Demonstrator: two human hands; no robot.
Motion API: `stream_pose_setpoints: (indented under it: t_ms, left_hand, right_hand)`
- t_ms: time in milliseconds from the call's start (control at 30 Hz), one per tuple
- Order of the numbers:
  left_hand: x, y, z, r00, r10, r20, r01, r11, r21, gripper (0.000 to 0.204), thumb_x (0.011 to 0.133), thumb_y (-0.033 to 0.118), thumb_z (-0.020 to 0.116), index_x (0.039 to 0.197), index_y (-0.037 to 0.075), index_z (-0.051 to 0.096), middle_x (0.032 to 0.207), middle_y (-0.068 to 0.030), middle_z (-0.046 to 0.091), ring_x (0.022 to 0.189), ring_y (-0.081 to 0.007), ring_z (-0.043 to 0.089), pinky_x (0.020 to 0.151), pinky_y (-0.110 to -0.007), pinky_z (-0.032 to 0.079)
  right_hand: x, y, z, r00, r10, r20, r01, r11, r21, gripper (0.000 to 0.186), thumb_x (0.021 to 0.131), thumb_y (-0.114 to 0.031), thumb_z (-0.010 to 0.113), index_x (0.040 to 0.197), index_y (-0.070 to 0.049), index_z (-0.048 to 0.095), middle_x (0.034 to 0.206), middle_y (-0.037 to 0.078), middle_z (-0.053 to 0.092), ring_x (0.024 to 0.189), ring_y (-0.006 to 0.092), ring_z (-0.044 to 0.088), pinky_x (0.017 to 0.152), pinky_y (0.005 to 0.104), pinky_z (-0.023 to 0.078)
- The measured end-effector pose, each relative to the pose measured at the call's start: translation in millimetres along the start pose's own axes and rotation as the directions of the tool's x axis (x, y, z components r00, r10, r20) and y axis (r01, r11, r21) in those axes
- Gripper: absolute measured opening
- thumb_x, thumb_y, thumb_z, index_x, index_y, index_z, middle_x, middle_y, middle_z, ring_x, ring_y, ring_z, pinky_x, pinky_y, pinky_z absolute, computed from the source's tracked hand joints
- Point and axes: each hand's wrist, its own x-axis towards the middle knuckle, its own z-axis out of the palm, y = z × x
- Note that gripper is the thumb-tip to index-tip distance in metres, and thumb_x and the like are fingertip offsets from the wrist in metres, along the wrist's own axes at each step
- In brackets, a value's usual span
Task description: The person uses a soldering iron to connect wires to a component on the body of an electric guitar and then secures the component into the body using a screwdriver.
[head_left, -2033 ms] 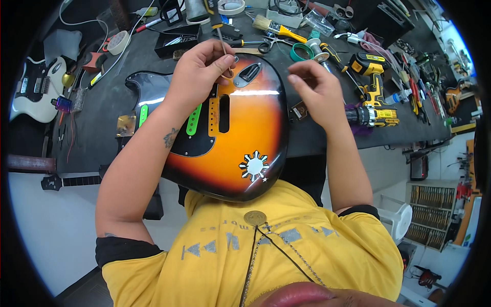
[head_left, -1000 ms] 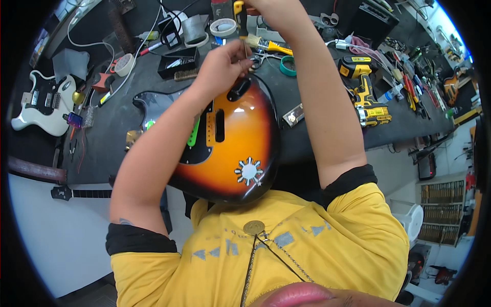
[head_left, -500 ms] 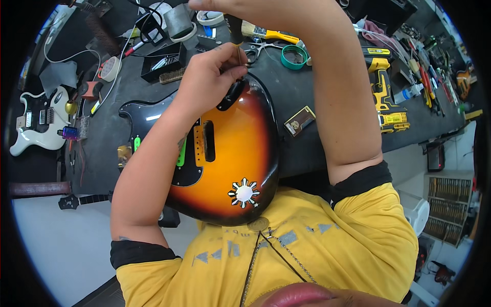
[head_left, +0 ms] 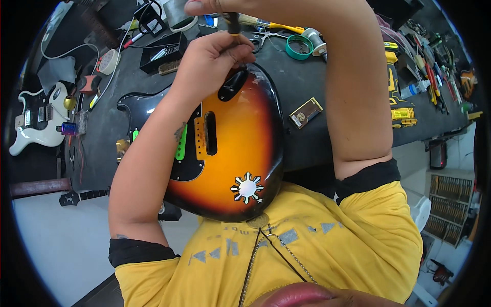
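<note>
A sunburst electric guitar body point(head_left: 240, 138) leans against my yellow shirt, its far end on the dark workbench. It has a black pickguard, an open pickup slot and a white sun sticker. Near its far edge sits a black oval jack plate point(head_left: 232, 87). My left hand point(head_left: 209, 59) is closed beside that plate, fingers pinched around the lower end of a screwdriver point(head_left: 233, 24); its tip is hidden. Above, my right hand point(head_left: 230, 5) grips the screwdriver's black handle, partly cut off by the top edge.
A small box point(head_left: 306, 112) lies right of the guitar. Beyond are a green tape roll point(head_left: 299, 47), scissors point(head_left: 266, 37), a brush point(head_left: 276, 25) and a black tray point(head_left: 163, 52). A yellow power drill point(head_left: 401, 97) is beyond my right forearm; a white guitar body point(head_left: 43, 120) lies far left.
My right forearm has swung slightly right. The screwdriver shaft, partly visible before, is now hidden by my left fingers. The view of the bench has shifted a little.
</note>
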Motion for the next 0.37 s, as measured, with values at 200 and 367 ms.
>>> stream_pose_setpoints:
  t_ms: [200,367]
  left_hand:
    - [-2.7,-3.0,0.0,0.999,-0.029,-0.030,0.029,1.000,-0.001,0.016,0.103,0.012,0.065,0.111,0.001,0.072,0.096,-0.0035,0.076,0.093,-0.0099,0.072,0.081,-0.023,0.054]
    - [2.0,-2.7,4.2,0.997,-0.015,-0.074,0.012,0.999,-0.044,0.018,0.101,0.014,0.070,0.108,-0.002,0.073,0.090,-0.0062,0.076,0.086,-0.0104,0.072,0.077,-0.024,0.057]
  right_hand:
    - [15.5,29.1,44.1,0.894,-0.438,-0.092,0.363,0.830,-0.425,0.029,0.096,-0.025,0.066,0.092,0.003,0.072,0.086,0.021,0.069,0.083,0.0369,0.070,0.075,0.0426,0.055]
    - [0.4,11.6,12.7,0.996,-0.057,-0.065,0.057,0.998,0.009,0.012,0.095,-0.006,0.059,0.102,0.000,0.067,0.087,0.018,0.068,0.083,0.0340,0.067,0.074,0.0416,0.053]
